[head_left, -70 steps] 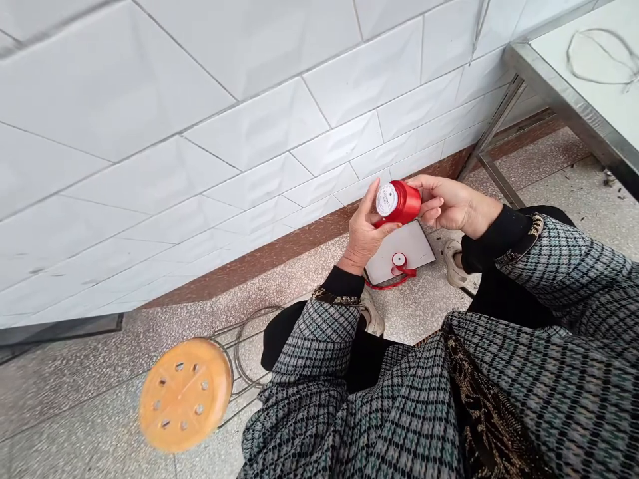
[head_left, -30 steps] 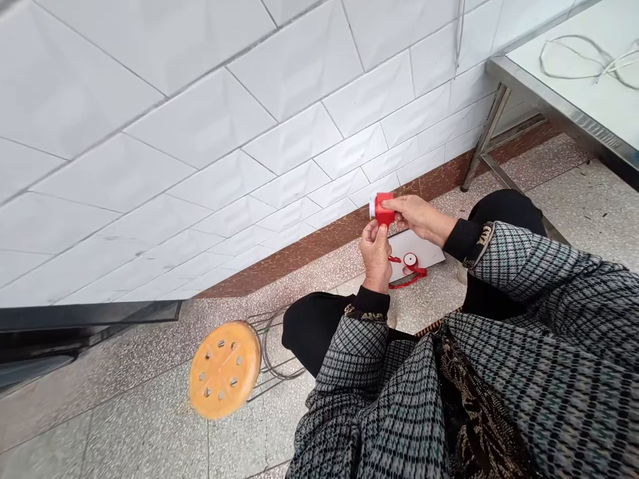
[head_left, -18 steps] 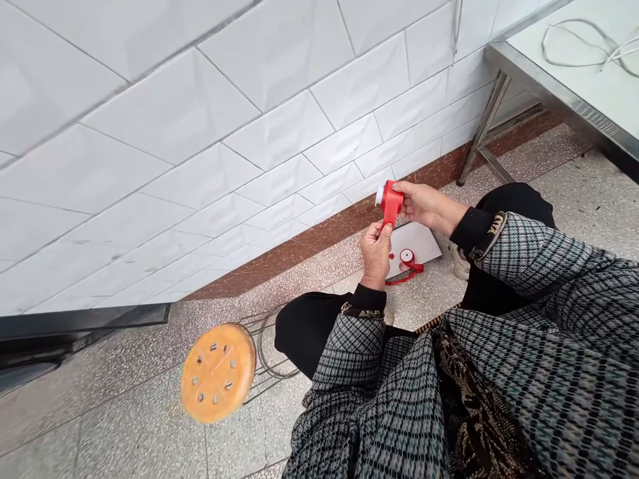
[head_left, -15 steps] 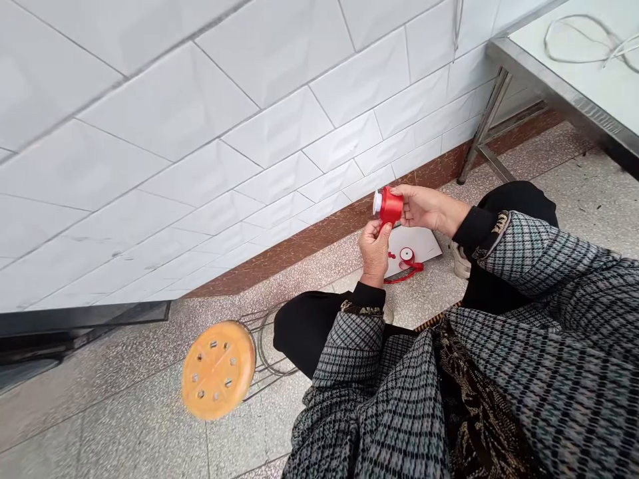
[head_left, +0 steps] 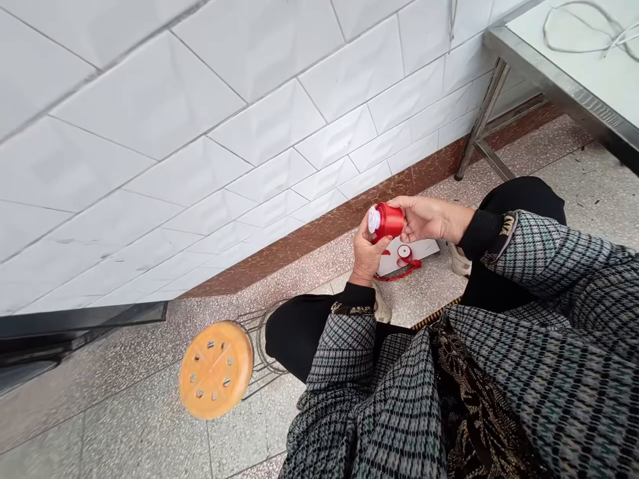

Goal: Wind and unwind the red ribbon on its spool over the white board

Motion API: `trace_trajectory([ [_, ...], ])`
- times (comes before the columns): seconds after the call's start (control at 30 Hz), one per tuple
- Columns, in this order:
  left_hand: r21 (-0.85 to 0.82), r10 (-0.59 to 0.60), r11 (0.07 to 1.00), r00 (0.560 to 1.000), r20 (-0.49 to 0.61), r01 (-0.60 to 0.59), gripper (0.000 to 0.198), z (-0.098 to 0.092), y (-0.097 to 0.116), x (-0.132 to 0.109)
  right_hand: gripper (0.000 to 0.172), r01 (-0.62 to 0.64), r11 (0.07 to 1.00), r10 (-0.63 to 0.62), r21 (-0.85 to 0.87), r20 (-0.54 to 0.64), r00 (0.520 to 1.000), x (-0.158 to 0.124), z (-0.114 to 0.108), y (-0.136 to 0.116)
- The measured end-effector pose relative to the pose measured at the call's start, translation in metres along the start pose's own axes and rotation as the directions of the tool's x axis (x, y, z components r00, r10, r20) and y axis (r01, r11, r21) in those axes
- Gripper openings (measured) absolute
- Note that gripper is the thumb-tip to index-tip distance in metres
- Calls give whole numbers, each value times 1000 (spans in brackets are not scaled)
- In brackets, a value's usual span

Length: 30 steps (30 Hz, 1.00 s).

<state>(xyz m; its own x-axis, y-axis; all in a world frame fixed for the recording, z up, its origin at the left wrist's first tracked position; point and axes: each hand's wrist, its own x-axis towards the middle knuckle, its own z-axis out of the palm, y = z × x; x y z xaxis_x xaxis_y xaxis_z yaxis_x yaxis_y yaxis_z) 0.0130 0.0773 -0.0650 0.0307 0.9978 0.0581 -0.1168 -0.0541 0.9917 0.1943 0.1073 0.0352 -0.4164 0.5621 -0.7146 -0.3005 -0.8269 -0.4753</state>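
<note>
Between my two hands is a roll of red ribbon [head_left: 390, 222] on a white spool, its white end turned to the left. My left hand [head_left: 367, 251] is closed round the near left side of the roll, thumb along its lower edge. From the right, my right hand [head_left: 424, 218] grips the other end, with its fingers partly behind the roll. Below them on the floor lies a white board or sheet [head_left: 425, 249]. A smaller roll of red ribbon [head_left: 405, 253] with a white core rests on it, and a loose red strip curls beside that roll.
An orange round stool [head_left: 216, 370] with a wire frame stands at the lower left. White wall tiles [head_left: 269, 120] run along the far side. At the upper right is a metal-edged table [head_left: 559, 73] with a white cable [head_left: 574, 50] on it.
My left hand has shifted up and left, from pinching below the roll to wrapping its side. The ribbon roll has dropped slightly and tipped; my right hand has lowered with it.
</note>
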Motion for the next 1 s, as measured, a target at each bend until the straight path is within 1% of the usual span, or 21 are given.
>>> trace_trajectory([
  [0.1,-74,-115,991,989,-98,108,77,12,0,-3,22,162,986,-165,-41,-74,984,6,4,12],
  [0.2,-164,-218,967,967,-133,196,67,24,4,-6,24,308,944,-322,-119,-133,937,12,10,22],
  [0.27,-194,-246,957,959,-138,217,67,30,4,-8,25,351,929,-366,-116,-171,915,15,12,22],
  [0.3,-196,-248,956,959,-137,220,68,32,4,-8,25,358,929,-369,-90,-196,909,15,12,19],
  [0.33,-189,-242,958,960,-137,215,69,33,2,-8,24,355,933,-357,-53,-222,907,16,12,15],
  [0.4,-154,-218,968,967,-133,197,72,32,-1,-8,20,315,949,-298,32,-244,923,15,10,6],
  [0.5,-109,-211,974,971,-113,199,78,29,-5,-8,20,181,980,-159,84,-220,963,13,8,-4],
  [0.57,-121,-216,972,972,-97,204,82,26,-4,-8,22,113,990,-95,85,-198,976,12,7,-7],
  [0.67,-153,-182,974,981,-71,169,86,21,-2,-7,21,66,995,-54,70,-154,987,10,8,-7],
  [0.83,-147,-127,982,992,-22,122,92,14,-3,-5,18,-9,1000,11,28,-74,997,9,5,-6],
  [0.93,-130,-127,984,992,-17,124,88,13,-5,-5,20,-26,999,27,30,-48,999,9,2,-5],
  [1.0,-124,-131,984,991,-38,126,81,15,-6,-6,22,-27,999,29,35,-53,998,10,1,-3],
])
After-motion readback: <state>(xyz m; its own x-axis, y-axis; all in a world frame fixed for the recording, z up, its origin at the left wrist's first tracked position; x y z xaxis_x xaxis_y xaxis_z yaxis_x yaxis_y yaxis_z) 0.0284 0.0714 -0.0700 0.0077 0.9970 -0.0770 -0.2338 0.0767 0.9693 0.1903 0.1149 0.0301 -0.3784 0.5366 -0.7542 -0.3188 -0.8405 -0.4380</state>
